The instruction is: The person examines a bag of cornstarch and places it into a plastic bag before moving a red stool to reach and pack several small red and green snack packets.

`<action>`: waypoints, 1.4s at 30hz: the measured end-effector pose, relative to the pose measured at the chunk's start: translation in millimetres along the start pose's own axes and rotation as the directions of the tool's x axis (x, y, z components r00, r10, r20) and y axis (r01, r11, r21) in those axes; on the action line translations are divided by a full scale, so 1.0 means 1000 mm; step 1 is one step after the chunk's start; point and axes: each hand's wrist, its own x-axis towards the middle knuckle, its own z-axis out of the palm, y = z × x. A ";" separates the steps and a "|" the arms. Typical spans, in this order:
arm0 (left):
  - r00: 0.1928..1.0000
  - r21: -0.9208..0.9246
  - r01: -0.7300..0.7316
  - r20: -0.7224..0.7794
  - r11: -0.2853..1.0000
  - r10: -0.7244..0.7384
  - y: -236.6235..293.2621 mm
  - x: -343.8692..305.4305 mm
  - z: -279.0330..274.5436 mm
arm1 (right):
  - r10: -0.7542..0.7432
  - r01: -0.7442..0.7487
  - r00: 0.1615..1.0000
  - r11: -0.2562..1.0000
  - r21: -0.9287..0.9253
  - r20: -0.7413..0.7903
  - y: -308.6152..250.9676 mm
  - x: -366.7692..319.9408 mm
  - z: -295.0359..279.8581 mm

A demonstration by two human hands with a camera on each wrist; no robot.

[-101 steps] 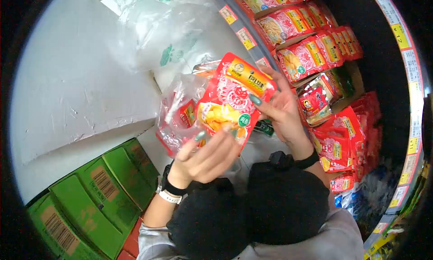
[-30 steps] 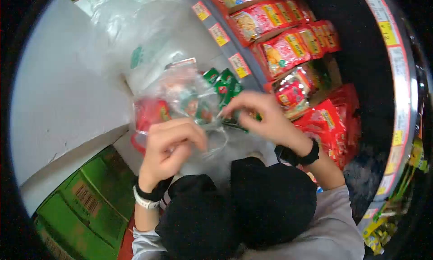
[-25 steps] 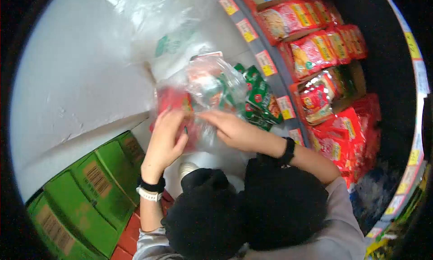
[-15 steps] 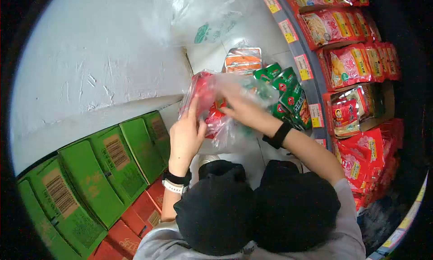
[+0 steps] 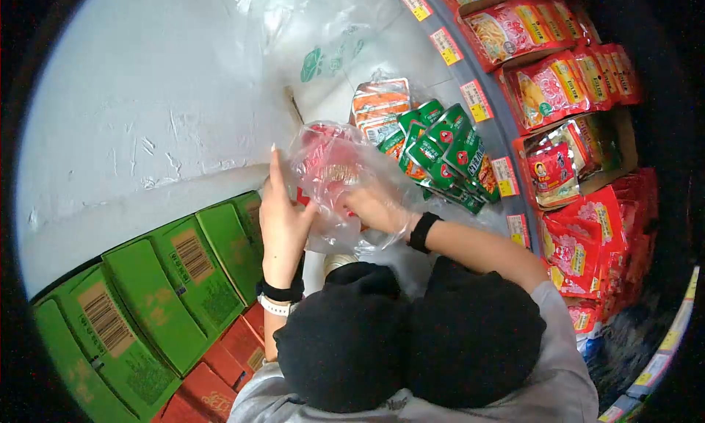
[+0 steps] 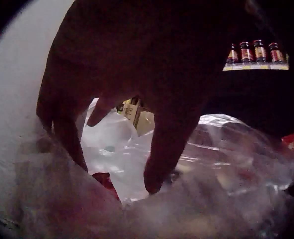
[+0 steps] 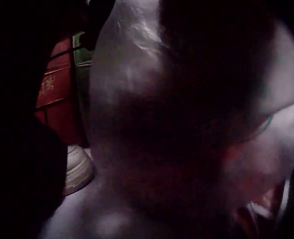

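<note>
A clear plastic bag (image 5: pixel 323 228) with red food packets (image 5: pixel 330 155) in it lies between my hands in the head view. My left hand (image 5: pixel 283 221) stands at the bag's left side, fingers straight up and thumb spread. In the left wrist view its dark fingers (image 6: pixel 162 154) reach down at the bag film (image 6: pixel 221 149), a bit of red packet (image 6: pixel 106 185) below. My right hand (image 5: pixel 378 208) reaches into the bag from the right, film over it, fingertips by the red packets; I cannot tell whether it grips one. The right wrist view is very dark.
Green pouches (image 5: pixel 448 155) and an orange-and-white pack (image 5: pixel 380 103) lie on the floor beyond the bag. A shelf with price tags (image 5: pixel 477 101) and red packets (image 5: pixel 547 89) runs along the right. Green boxes (image 5: pixel 158 291) and red boxes (image 5: pixel 217 368) line the left, below a white wall (image 5: pixel 147 92).
The large red packet held earlier in my hands is now out of them. The bag has been handled and moved, and my right hand has gone inside it. My left hand's fingers have straightened.
</note>
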 end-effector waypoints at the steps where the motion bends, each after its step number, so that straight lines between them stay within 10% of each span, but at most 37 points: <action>1: 0.999 -0.087 0.040 0.011 0.995 -0.039 -0.003 0.002 -0.001 | -0.038 0.039 0.999 0.997 -0.063 0.017 0.004 -0.005 0.014; 6: 0.993 -0.374 0.103 0.088 0.922 -0.075 -0.010 0.005 -0.009 | 0.024 -0.011 0.880 0.999 -0.031 0.474 -0.015 -0.007 -0.048; 8: 0.991 -0.468 0.119 0.117 0.876 -0.072 -0.003 0.005 -0.019 | -0.017 0.015 0.934 1.000 0.007 0.356 -0.013 -0.022 -0.070; 10: 0.986 -0.559 0.149 0.143 0.815 -0.082 0.005 0.005 -0.031 | -0.217 0.208 0.975 0.855 0.476 -0.035 -0.015 -0.034 -0.100; 12: 0.993 -0.572 0.098 0.109 0.814 -0.043 0.010 0.003 -0.043 | -0.106 0.094 0.994 0.864 0.495 -0.004 -0.034 -0.042 -0.157; 14: 0.927 -0.688 0.347 0.354 0.638 -0.123 0.019 -0.003 -0.062 | 0.012 0.033 0.997 0.851 0.525 -0.082 -0.044 -0.052 -0.190; 16: 0.899 -0.682 0.347 0.438 0.644 -0.021 0.026 -0.003 -0.071 | 0.029 0.106 0.958 0.889 0.444 -0.286 -0.049 -0.059 -0.208; 18: 0.790 -0.799 0.467 0.569 0.377 0.228 0.040 -0.003 -0.067 | -0.007 0.103 0.922 0.968 0.227 -0.388 -0.060 -0.067 -0.218; 22: 0.875 -0.743 0.201 0.430 0.639 0.225 0.068 0.003 -0.070 | -0.334 0.256 0.854 0.937 -0.237 -0.399 -0.073 -0.077 -0.214; 25: 0.694 -0.845 0.532 0.471 0.052 0.544 0.074 0.026 -0.059 | -0.563 0.381 0.801 0.742 -0.551 -0.204 -0.076 -0.071 -0.210; 26: 0.795 -0.861 0.506 0.449 -0.038 0.407 0.090 0.024 -0.054 | -0.568 0.380 0.798 0.734 -0.563 -0.202 -0.073 -0.065 -0.203; 32: 0.821 -0.934 0.340 0.352 0.111 0.450 0.093 0.040 -0.009 | -0.258 0.219 0.892 0.965 -0.144 -0.370 -0.041 -0.072 -0.208; 34: 0.827 -0.940 0.331 0.331 0.083 0.455 0.093 0.042 -0.001 | 0.052 -0.160 0.744 0.982 -0.102 -0.666 -0.034 -0.077 -0.191; 37: 0.827 -0.952 0.262 0.305 0.155 0.473 0.093 0.043 0.000 | 0.307 -0.150 0.605 0.950 0.273 -0.734 -0.023 -0.069 -0.186; 39: 0.825 -0.963 0.178 0.258 0.202 0.503 0.095 0.046 0.008 | 0.559 0.081 0.701 0.555 0.828 -0.443 -0.015 -0.072 -0.180; 42: 0.837 -0.956 0.029 0.184 0.293 0.515 0.098 0.047 0.022 | 0.550 -0.070 0.786 0.534 0.843 -0.283 -0.011 -0.077 -0.187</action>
